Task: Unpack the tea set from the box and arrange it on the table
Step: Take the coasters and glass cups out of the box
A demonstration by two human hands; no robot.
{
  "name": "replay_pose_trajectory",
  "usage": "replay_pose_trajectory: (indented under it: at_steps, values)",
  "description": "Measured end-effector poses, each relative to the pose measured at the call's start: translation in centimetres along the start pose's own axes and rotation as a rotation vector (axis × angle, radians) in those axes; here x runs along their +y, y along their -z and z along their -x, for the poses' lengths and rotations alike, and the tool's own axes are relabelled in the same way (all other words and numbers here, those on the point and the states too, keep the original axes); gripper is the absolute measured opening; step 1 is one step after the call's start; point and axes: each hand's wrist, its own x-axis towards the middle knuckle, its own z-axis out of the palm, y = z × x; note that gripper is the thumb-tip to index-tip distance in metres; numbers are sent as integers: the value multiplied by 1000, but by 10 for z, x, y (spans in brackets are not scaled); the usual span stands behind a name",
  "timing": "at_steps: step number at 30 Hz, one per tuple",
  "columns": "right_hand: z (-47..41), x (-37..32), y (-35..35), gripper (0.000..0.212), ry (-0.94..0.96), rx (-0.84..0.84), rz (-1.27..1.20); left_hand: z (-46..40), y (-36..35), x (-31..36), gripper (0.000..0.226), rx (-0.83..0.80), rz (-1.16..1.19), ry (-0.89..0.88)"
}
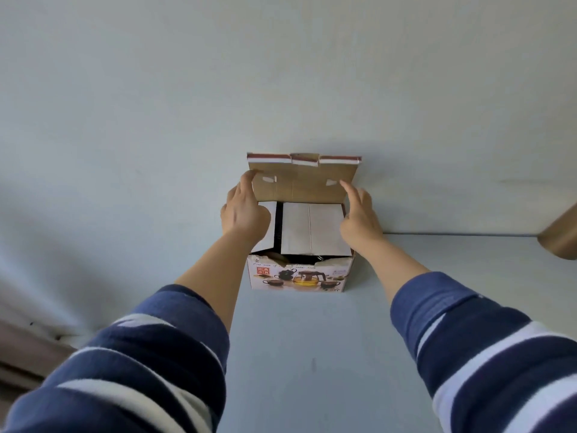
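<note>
The box [301,273] stood on the table [312,354] against the wall [281,73], its lid [303,179] raised. The left hand [245,210] gripped the lid's left edge; the right hand [359,214], fingers relaxed, touched its right edge. White inner flaps [312,228] covered the contents.

Two arms reach forward from the bottom edge toward a cardboard box [301,226] in the middle. Each arm wears a knitted long sleeve in dark navy blue with broad white horizontal stripes. The left sleeve [140,364], below and left of the box, shows several white bands between wider navy ones. The right sleeve [487,354], below and right of the box, carries the same striped pattern. Both sleeves are pushed up, so the forearms are bare from the cuffs to the wrists. The left hand [245,210] and right hand [359,217], nearest the box, are bare, with no gloves.
</note>
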Motion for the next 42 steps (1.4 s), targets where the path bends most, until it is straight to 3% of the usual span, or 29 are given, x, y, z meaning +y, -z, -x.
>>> replay_pose_trajectory:
  at_steps: [6, 11, 14, 22, 26, 32, 38, 40, 42]
  values:
    - [-22, -5, -11, 90, -25, -148, -34, -1, -35, -22, 70, -370, -138, 100]
    - [-31, -3, -11, 97, -70, -207, -1, 3, -48, -34, 77, -412, -227, 157]
    - [-28, -8, -15, 96, -218, -398, -57, 5, -49, -39, 70, -494, -289, 198]
    - [-2, -4, -12, 99, -168, -361, 93, 27, -36, -36, 72, -505, -362, 186]
    - [5, -2, -6, 92, -138, -357, 227, 36, -24, -39, 83, -543, -399, 142]
    - [9, -7, -6, 83, -128, -373, 429, 43, -22, -37, 75, -549, -407, 139]
    - [11, -6, -5, 63, -103, -419, 446, 46, -18, -32, 74, -554, -391, 168]
    - [20, 4, -7, 76, -118, -470, 358, 46, -17, -30, 74, -561, -385, 175]
    - [31, 12, -10, 102, -127, -530, 268, 47, -15, -29, 74, -563, -381, 177]
